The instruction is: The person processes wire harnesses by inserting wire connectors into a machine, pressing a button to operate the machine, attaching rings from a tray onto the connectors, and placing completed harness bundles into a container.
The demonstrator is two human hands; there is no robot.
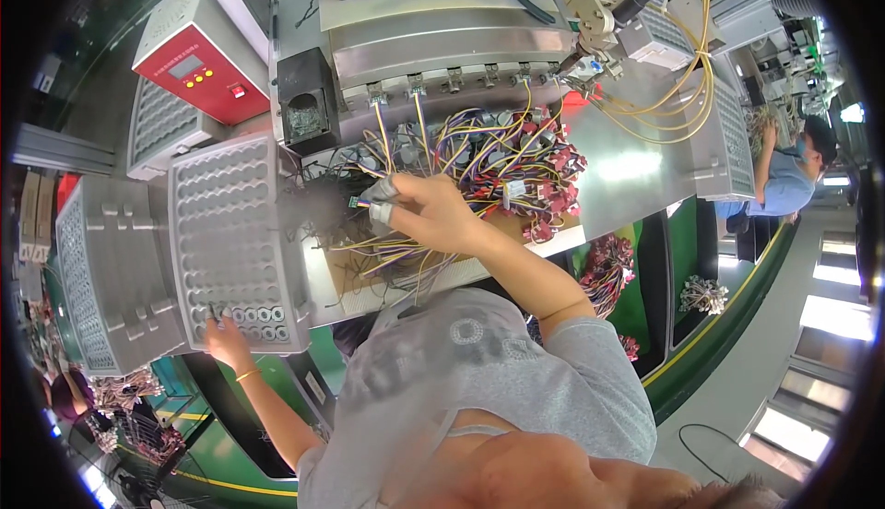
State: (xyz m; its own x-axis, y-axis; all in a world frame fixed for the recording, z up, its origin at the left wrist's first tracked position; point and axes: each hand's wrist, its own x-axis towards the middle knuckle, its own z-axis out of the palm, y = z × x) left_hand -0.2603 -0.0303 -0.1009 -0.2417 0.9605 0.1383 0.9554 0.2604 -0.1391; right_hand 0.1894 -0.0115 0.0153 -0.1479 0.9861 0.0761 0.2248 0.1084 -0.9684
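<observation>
The right hand [426,209] was out over the bench, fingertips taped in grey, pinched narrow on the end of a thin wire lead [361,203] with a small plug at its tip. That lead stuck out just past the fingertips toward the left, so the grip sat right at its end, and the rest trailed back under the palm into the big tangle of coloured wire harnesses [498,163]. The tangle lay just beyond and to the right of the hand, yellow, purple and blue strands with red connectors heaped on the grey bench top [627,177].

The left hand [224,338] was well apart, down at the near edge of the grey perforated tray [230,232]. Its fingertips touched the tray's lowest rows, where a few small rings sat in the holes. Whether it held one there I could not tell; the fingers hid it.

A second grey tray [106,269] sat further left. A red control box [198,71] stood behind them. Far right, another person in blue [784,177] worked at their own station.
</observation>
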